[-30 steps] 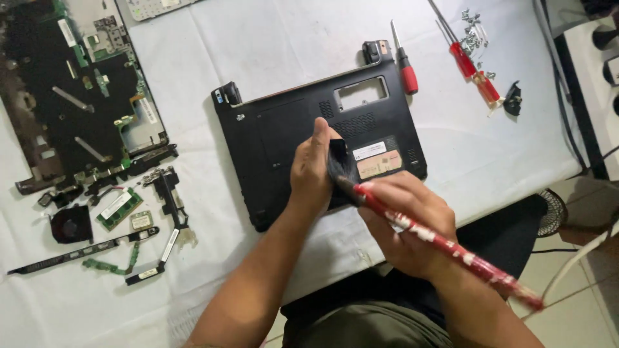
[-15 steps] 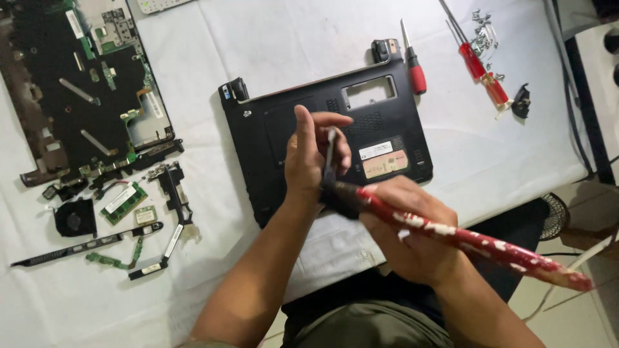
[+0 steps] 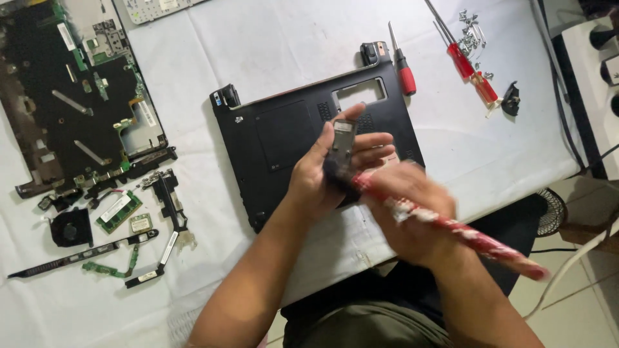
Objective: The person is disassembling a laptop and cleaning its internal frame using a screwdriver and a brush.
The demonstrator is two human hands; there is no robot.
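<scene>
**Up close: a small laptop part held under a brush**

Overhead, the left hand grips a small dark rectangular part, fingers wrapped behind it, just above the black laptop base that lies underside up on the white-covered tabletop. The right hand is clenched around a red-and-white patterned brush, its dark bristle end touching the lower edge of the part; hand and brush are blurred. To the left lie a stripped laptop chassis with its circuit board, a small round fan, a green memory module and loose hinges and strips. Beyond the base, three red-handled screwdrivers rest near a scatter of screws.
</scene>
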